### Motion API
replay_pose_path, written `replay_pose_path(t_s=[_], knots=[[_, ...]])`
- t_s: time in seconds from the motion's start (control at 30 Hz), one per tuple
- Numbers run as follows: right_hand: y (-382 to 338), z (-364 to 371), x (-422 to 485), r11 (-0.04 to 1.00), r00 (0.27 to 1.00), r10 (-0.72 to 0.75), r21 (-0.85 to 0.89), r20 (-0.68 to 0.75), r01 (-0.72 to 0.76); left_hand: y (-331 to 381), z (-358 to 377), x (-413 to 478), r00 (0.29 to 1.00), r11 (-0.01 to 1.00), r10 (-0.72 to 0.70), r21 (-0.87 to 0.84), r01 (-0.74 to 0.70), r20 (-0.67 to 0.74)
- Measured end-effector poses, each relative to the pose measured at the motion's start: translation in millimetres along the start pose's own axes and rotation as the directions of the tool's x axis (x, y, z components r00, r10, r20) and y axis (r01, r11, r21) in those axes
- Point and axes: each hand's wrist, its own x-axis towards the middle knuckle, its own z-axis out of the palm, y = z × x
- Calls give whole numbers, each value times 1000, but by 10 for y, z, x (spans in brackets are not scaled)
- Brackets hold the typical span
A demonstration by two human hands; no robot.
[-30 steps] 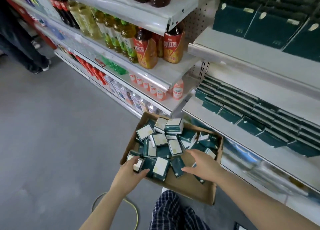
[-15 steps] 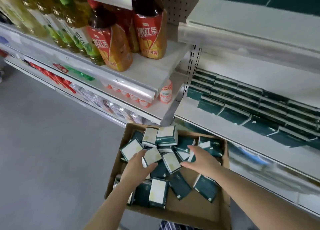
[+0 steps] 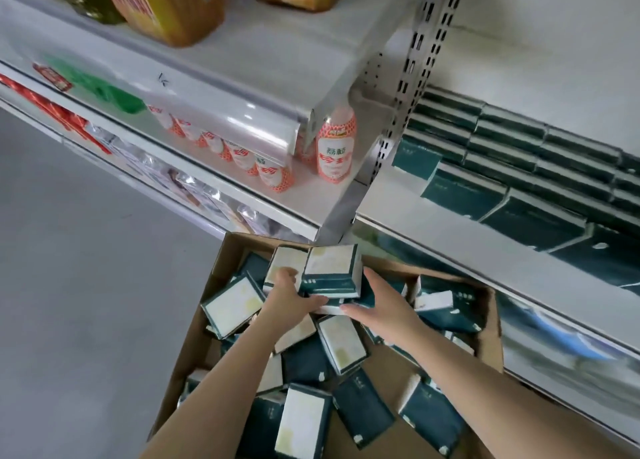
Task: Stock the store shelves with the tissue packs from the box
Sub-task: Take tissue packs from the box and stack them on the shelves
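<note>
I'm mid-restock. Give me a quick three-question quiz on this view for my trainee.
1. True or false: the left hand and the right hand flank a stack of packs inside the box.
2. Where do stocked packs already lie? A. on the right-hand shelf B. among the drink bottles C. on the floor
3. Fill in: the box is made of ____.
Key: 1 true; 2 A; 3 cardboard.
</note>
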Motion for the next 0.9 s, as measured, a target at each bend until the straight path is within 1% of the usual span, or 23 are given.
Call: replay_pose_path(t_s=[0.07,0.2,0.33,0.43,0.5,0.63,0.77,0.9], knots=[[38,97,88,999,999,-4,42,33,3,-7,74,146,1000,1000,-2,-6,3,30],[116,217,198,990,996,54,127,73,-63,37,198,308,999,999,14,-53,-12,42],[152,251,170,975,991,112,187,75,-124,-3,277,221,1000,989,-8,-145,6,-17],[73,180,31,967,993,112,227,35,-117,32,252,28,997,985,2,-173,-16,-76],[-8,110,-93,968,993,115,221,10,-114,82,221,-136,994,983,20,-181,-39,-106],[-176,-51,-331,990,997,81,119,-8,-80,231,110,-536,988,975,58,-203,-87,-146],[-412,-173,-586,992,1000,-5,-124,-8,4,356,-70,-989,981,973,69,-203,-106,-183],[-719,-338,-831,978,997,-63,-203,-41,53,547,-291,-1424,978,975,58,-200,-99,-202]])
